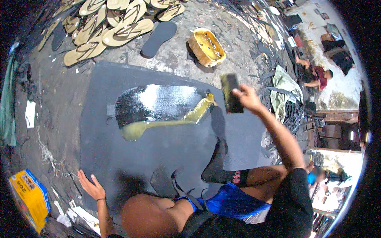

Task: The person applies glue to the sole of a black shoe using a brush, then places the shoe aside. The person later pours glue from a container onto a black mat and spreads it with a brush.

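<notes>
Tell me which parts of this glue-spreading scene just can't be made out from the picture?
- Head view: the grip of the right hand on the flat spreader is blurred.
- The near edge of the dark sheet is hidden by the person's knee and leg.
- The glue bowl's depth and fill level are too small to tell.
- The sandals are cut off by the top edge.
- The left hand lies flat on the sheet's corner, covering it.

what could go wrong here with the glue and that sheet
1. The right hand holds a glue-loaded brush in the air above the dark rubber sheet; it may drip on bare areas.
2. The thick yellow glue streak could pool unevenly if left unspread.
3. The socked foot rests on the sheet close to the wet patch, and could smear it. The left hand presses the sheet's edge.
</notes>
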{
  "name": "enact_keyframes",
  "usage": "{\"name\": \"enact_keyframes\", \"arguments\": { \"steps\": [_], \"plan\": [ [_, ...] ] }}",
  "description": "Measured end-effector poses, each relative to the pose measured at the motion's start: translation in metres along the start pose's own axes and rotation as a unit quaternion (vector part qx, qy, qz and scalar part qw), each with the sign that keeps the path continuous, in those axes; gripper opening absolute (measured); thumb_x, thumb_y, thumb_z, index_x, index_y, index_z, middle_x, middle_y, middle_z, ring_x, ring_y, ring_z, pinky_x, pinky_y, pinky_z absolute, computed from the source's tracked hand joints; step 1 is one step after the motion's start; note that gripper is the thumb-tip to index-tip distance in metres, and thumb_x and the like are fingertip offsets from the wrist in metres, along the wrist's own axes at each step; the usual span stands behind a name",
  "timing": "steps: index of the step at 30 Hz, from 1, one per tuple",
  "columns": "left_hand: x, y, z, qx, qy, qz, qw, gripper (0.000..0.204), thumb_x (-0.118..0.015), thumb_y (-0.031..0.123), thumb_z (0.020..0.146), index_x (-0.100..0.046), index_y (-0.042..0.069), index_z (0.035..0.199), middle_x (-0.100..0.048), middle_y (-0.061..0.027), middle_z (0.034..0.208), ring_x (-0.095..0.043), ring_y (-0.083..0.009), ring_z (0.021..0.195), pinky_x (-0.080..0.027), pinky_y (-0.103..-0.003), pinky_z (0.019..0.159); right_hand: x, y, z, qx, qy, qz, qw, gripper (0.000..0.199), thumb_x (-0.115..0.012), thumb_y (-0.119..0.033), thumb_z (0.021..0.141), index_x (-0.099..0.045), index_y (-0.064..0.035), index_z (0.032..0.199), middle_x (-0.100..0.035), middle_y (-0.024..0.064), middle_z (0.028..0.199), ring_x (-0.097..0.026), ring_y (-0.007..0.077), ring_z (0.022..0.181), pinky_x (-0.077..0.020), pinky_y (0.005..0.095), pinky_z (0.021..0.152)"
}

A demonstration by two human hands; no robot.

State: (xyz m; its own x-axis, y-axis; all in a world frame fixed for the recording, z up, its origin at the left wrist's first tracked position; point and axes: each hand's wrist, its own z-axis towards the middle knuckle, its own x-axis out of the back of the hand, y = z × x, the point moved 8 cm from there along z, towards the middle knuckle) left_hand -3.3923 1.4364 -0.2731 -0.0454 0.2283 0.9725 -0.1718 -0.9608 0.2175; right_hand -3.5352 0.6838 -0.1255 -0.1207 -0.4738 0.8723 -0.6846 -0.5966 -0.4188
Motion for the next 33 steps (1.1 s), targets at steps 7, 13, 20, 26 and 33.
{"name": "enact_keyframes", "arguments": {
  "steps": [7, 13, 20, 26, 33],
  "plan": [
    [-0.001, 0.000, 0.002, -0.005, 0.007, 0.010, 1.000, 0.054, -0.044, 0.031, 0.103, -0.037, 0.001, 0.148, -0.035, -0.0188, 0.155, -0.032, -0.0358, 0.144, -0.022, -0.049, 0.118, -0.117, 0.021, -0.022, -0.052, 0.169, -0.144, 0.974, 0.039, -0.058, -0.031, 0.091, -0.060, -0.0083, 0.122, -0.069, 0.0214, 0.105, -0.067, 0.0431, 0.092, -0.0524, 0.0544, 0.082],
    [-0.001, 0.001, 0.004, -0.014, 0.027, -0.001, 1.000, 0.057, -0.044, 0.034, 0.102, -0.038, 0.001, 0.148, -0.037, -0.0186, 0.154, -0.033, -0.0363, 0.143, -0.023, -0.050, 0.118, -0.158, -0.090, 0.013, -0.029, 0.100, -0.015, 0.994, 0.030, -0.058, -0.029, 0.089, -0.065, -0.0044, 0.106, -0.068, 0.0248, 0.089, -0.065, 0.0461, 0.088, -0.0509, 0.0521, 0.078],
    [-0.003, -0.007, 0.002, 0.012, 0.013, 0.002, 1.000, 0.061, -0.043, 0.041, 0.102, -0.037, 0.002, 0.148, -0.037, -0.0184, 0.154, -0.032, -0.0353, 0.144, -0.022, -0.049, 0.119, -0.204, -0.215, 0.052, 0.026, 0.070, 0.022, 0.997, 0.029, -0.061, -0.029, 0.085, -0.069, -0.0020, 0.093, -0.068, 0.0253, 0.085, -0.066, 0.0450, 0.086, -0.0510, 0.0512, 0.080],
    [-0.004, -0.014, -0.004, 0.061, -0.012, -0.029, 0.998, 0.062, -0.056, 0.032, 0.096, -0.038, 0.004, 0.148, -0.037, -0.0176, 0.154, -0.034, -0.0355, 0.143, -0.023, -0.053, 0.117, -0.249, -0.310, 0.076, 0.019, 0.052, 0.046, 0.997, 0.030, -0.061, -0.027, 0.080, -0.069, 0.0005, 0.090, -0.068, 0.0269, 0.081, -0.067, 0.0448, 0.084, -0.0516, 0.0500, 0.080],
    [0.003, -0.012, 0.002, 0.060, -0.018, -0.062, 0.996, 0.062, -0.060, 0.027, 0.092, -0.040, 0.002, 0.145, -0.039, -0.0198, 0.152, -0.033, -0.0386, 0.143, -0.024, -0.055, 0.116, -0.284, -0.397, 0.101, 0.127, 0.093, 0.022, 0.987, 0.034, -0.062, -0.030, 0.081, -0.067, 0.0043, 0.084, -0.066, 0.0304, 0.082, -0.066, 0.0465, 0.084, -0.0517, 0.0516, 0.080]
  ]
}}
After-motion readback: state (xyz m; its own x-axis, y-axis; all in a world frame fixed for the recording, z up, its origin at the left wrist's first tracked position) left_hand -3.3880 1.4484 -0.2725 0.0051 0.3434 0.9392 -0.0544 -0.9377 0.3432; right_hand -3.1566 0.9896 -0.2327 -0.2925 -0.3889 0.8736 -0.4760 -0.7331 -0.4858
